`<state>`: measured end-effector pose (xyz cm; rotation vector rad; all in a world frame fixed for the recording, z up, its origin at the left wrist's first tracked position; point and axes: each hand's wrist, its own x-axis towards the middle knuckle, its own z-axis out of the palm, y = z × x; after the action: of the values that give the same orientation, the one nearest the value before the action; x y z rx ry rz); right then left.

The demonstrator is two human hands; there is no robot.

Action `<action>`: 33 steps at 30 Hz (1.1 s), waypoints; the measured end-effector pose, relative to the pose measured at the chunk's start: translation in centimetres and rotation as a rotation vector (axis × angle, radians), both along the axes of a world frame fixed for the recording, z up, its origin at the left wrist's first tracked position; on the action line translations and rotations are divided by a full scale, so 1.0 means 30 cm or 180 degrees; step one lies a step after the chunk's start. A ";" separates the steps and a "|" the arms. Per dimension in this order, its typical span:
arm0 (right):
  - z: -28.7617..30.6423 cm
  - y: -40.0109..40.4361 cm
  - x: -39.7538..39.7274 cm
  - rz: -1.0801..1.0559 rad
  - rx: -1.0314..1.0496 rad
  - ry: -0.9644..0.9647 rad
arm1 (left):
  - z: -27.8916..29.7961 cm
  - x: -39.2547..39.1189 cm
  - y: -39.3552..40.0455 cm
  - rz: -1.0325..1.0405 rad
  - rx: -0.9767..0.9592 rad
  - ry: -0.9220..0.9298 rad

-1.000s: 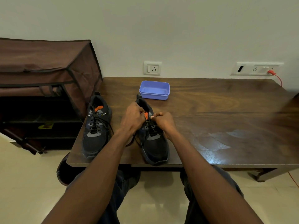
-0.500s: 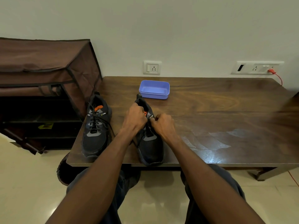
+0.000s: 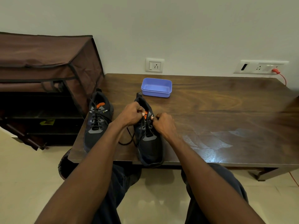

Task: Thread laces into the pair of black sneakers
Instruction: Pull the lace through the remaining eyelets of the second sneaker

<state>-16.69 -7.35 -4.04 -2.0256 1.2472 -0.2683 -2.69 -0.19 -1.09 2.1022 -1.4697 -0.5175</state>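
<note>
Two black sneakers with orange tongue tabs stand on the dark wooden table [image 3: 210, 110], toes toward me. The left sneaker [image 3: 97, 123] is laced and sits by the table's left edge. The right sneaker [image 3: 149, 143] is in front of me, its toe at the table's front edge. My left hand [image 3: 131, 114] pinches the black lace at the shoe's upper left eyelets. My right hand [image 3: 163, 125] pinches the lace on the upper right side. A loose loop of lace [image 3: 127, 139] lies on the table left of this shoe.
A shallow purple plastic box [image 3: 156, 87] sits behind the right sneaker. A brown fabric shoe rack [image 3: 45, 75] stands left of the table. Wall sockets [image 3: 154, 65] are behind, one with an orange plug and cord [image 3: 278, 72]. My knees are under the table's front edge.
My hands have drawn slightly apart at the top eyelets and the right sneaker has shifted back to the right. A loop of lace now shows on the table left of it.
</note>
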 end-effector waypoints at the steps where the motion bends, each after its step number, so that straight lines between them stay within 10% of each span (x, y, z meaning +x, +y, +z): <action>1: 0.000 -0.002 0.002 0.0018 0.0058 -0.0002 | -0.010 -0.003 -0.004 -0.0061 0.0024 -0.0051; 17: -0.012 0.021 0.011 -0.0096 -0.0039 0.0059 | -0.052 -0.044 -0.011 0.0779 -0.0032 0.1533; 33: 0.037 -0.010 0.022 -0.0127 0.0108 -0.0717 | -0.009 0.005 0.018 0.1143 0.0251 0.1616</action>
<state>-16.04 -7.65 -2.92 -1.8847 1.1437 -0.4775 -2.55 0.35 -1.36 2.0276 -0.7812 -0.8929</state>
